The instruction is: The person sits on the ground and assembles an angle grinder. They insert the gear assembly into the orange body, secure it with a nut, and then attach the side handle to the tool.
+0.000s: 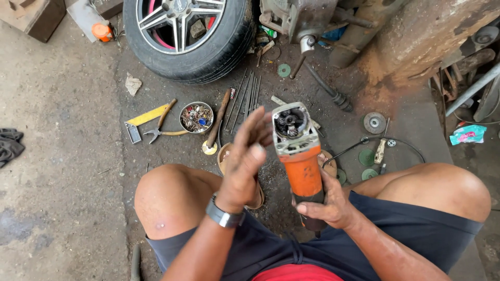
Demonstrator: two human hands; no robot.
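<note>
Between your bent knees, your right hand [328, 200] is wrapped around the lower body of an orange angle grinder [299, 156] and holds it upright, with the opened grey head end turned up toward the camera. Inside that head you can see dark internal parts. Your left hand [246, 158] is raised just beside the grinder with its fingers [255, 130] extended and loosely spread; it grips nothing, and its fingertips stand close to the grinder head. You wear a dark wristwatch [224, 216] on the left wrist.

On the concrete floor [62, 156] ahead of your knees lie:
- a round tin [196, 117] filled with small hardware;
- a pair of pliers [159, 130] with yellow handles, just left of the tin;
- a yellow square [143, 120], beside the pliers;
- a bundle of thin metal rods [247, 99];
- several grinding discs [374, 123] to the right.

Farther back, a car wheel [190, 36] with a silver alloy rim lies near the top edge of the view.
</note>
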